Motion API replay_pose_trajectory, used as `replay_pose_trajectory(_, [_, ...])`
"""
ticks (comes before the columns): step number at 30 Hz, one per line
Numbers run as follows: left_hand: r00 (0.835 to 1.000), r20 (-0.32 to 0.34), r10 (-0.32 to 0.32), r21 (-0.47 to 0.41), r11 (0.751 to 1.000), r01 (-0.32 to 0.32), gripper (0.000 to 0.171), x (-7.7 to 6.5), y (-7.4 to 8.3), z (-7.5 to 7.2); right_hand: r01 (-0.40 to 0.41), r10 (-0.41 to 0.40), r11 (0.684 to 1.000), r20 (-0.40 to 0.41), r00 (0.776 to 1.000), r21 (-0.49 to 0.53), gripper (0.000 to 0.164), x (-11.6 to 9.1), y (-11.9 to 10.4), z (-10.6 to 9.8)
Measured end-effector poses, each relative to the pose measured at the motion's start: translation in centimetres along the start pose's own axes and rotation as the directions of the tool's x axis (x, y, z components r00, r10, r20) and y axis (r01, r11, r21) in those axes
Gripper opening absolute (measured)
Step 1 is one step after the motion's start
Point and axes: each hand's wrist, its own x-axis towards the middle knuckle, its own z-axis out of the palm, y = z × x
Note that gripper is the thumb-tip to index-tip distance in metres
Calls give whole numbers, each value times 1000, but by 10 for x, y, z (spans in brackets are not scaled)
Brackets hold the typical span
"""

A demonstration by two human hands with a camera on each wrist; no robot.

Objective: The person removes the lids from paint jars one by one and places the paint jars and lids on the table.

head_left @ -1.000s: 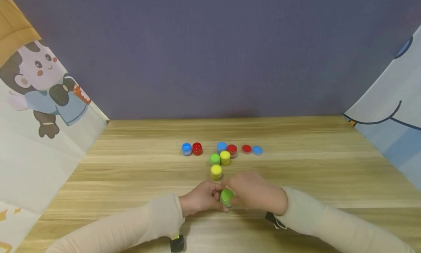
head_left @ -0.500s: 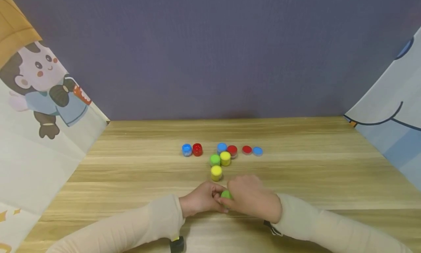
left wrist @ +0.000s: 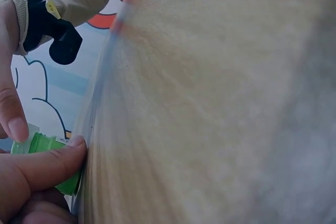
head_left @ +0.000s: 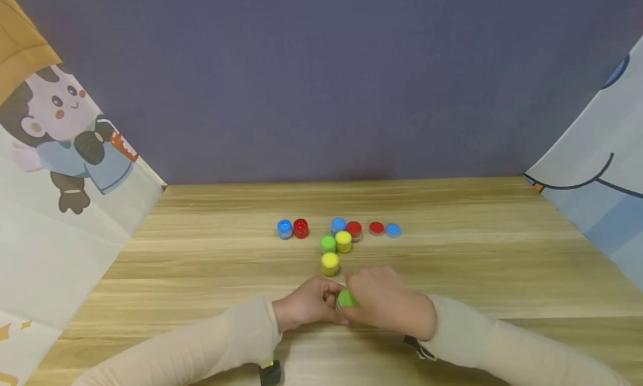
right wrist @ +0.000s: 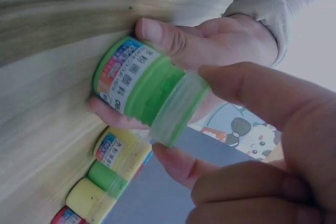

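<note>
In the head view, my left hand [head_left: 310,302] grips a small green paint jar, which stands on the wooden table near me. The right wrist view shows its labelled body [right wrist: 131,77] between the left thumb and fingers. My right hand [head_left: 392,299] pinches the jar's green lid [right wrist: 179,109] between thumb and index finger, its other fingers curled. Below the lid, part of the green threaded neck shows. In the left wrist view, the left thumb lies along the green jar [left wrist: 68,184]. Right-hand fingers cover part of the lid in the head view.
Just beyond the hands stand a yellow jar [head_left: 330,264], a green jar [head_left: 328,244], another yellow jar [head_left: 344,241], a blue jar [head_left: 339,225] and a red jar [head_left: 354,230]. Uncovered blue [head_left: 284,229] and red [head_left: 301,228] jars are left; red [head_left: 377,228] and blue [head_left: 393,230] lids lie right.
My right hand first came leftward and turned over the lid, then its thumb moved down, so more of the lid shows now. My left hand has kept its grip on the jar.
</note>
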Motion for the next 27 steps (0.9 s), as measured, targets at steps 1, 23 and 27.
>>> replay_pose_trajectory(1, [1000, 0, -1, 0, 1000, 1, 38, 0, 0, 0, -2, 2, 1000, 5, 1000, 1, 32, 0, 0, -1])
replay_pose_trajectory(23, [1000, -30, -7, -21, 1000, 7, 38, -7, -5, -7, -89, 89, 996, -14, 996, -5, 27, -6, 29, -23])
replay_pose_trajectory(27, [998, -57, -3, -1, 1000, 3, 40, -13, -4, -17, -110, 110, 993, -6, 994, -34, 29, -1, 38, -25])
